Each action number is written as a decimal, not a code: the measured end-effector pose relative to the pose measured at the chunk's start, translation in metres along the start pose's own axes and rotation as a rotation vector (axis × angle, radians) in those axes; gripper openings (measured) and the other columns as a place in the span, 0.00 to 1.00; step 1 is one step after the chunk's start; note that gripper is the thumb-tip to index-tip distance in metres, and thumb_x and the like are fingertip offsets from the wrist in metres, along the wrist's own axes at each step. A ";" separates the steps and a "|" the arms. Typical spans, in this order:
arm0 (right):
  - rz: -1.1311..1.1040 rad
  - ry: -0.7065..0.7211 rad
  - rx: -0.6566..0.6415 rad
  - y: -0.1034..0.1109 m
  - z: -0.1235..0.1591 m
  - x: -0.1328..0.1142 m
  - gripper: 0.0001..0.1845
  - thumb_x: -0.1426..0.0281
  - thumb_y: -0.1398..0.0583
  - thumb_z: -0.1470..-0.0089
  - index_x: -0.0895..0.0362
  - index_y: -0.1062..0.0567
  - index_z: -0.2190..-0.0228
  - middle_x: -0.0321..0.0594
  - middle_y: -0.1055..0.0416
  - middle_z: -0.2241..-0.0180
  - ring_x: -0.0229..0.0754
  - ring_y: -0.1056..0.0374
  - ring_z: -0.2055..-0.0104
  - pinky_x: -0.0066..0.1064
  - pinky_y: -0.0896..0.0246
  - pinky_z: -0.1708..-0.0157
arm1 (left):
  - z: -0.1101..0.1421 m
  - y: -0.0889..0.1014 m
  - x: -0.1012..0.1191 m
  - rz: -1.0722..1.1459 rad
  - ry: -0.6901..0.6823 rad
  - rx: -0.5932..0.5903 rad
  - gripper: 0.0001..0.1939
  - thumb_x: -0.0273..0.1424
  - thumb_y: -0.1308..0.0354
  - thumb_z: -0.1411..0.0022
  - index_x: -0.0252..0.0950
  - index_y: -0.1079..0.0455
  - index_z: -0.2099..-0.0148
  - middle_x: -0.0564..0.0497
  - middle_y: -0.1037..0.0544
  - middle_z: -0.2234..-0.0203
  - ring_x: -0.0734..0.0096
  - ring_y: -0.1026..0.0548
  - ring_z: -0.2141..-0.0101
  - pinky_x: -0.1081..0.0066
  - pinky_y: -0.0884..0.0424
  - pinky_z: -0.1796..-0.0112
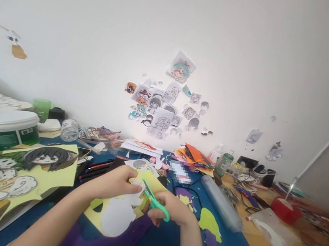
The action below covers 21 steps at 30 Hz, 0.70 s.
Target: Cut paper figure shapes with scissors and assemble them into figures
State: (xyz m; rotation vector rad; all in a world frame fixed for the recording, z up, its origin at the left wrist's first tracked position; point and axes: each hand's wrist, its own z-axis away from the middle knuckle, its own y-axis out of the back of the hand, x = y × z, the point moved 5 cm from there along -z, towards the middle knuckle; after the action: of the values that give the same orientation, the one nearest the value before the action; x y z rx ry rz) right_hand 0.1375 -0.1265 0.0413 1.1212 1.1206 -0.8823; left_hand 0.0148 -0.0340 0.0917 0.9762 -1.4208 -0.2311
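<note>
Green scissors (151, 199) | in right hand (174, 205) | (blades (147, 187) near left hand (122, 181))

Both forearms (53, 209) slant inward from the near side; left hand (120, 181) points right, right hand (173, 206) curls leftward.

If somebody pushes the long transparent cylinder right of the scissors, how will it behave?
The transparent cylinder would probably roll sideways, since it looks round and lies on its side. Its smooth, shiny surface may feel slippery.
</note>
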 end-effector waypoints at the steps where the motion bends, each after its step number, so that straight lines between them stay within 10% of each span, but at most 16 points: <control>1: -0.001 0.013 0.010 -0.001 -0.001 -0.001 0.16 0.61 0.37 0.59 0.62 0.27 0.71 0.32 0.35 0.83 0.31 0.40 0.82 0.22 0.44 0.81 | -0.001 -0.003 -0.001 0.006 0.002 -0.021 0.13 0.38 0.49 0.49 0.35 0.41 0.79 0.58 0.46 0.84 0.78 0.47 0.82 0.76 0.51 0.81; 10: -0.052 0.150 0.208 0.000 -0.011 -0.004 0.19 0.57 0.37 0.59 0.61 0.32 0.74 0.32 0.36 0.83 0.31 0.41 0.82 0.22 0.45 0.82 | -0.004 0.012 0.001 0.052 -0.023 0.135 0.16 0.43 0.49 0.48 0.35 0.36 0.77 0.57 0.38 0.84 0.76 0.41 0.81 0.76 0.46 0.79; 17: -0.199 0.337 0.355 0.006 -0.013 -0.009 0.21 0.54 0.38 0.58 0.59 0.35 0.76 0.32 0.37 0.83 0.31 0.42 0.83 0.23 0.46 0.81 | -0.001 0.054 -0.053 0.311 0.221 0.584 0.16 0.40 0.48 0.50 0.34 0.32 0.64 0.51 0.27 0.75 0.72 0.32 0.76 0.74 0.37 0.73; 21: -0.332 0.404 0.487 0.010 -0.012 -0.010 0.23 0.51 0.39 0.58 0.59 0.35 0.74 0.30 0.39 0.84 0.31 0.44 0.83 0.24 0.46 0.81 | -0.015 0.013 -0.045 0.338 0.218 0.233 0.06 0.32 0.45 0.57 0.33 0.32 0.76 0.52 0.29 0.83 0.72 0.34 0.82 0.74 0.40 0.79</control>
State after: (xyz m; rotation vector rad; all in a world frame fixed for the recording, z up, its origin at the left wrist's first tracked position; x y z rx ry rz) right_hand 0.1421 -0.1123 0.0532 1.5891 1.4988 -1.2694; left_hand 0.0136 0.0100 0.0704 0.9004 -1.4046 0.2882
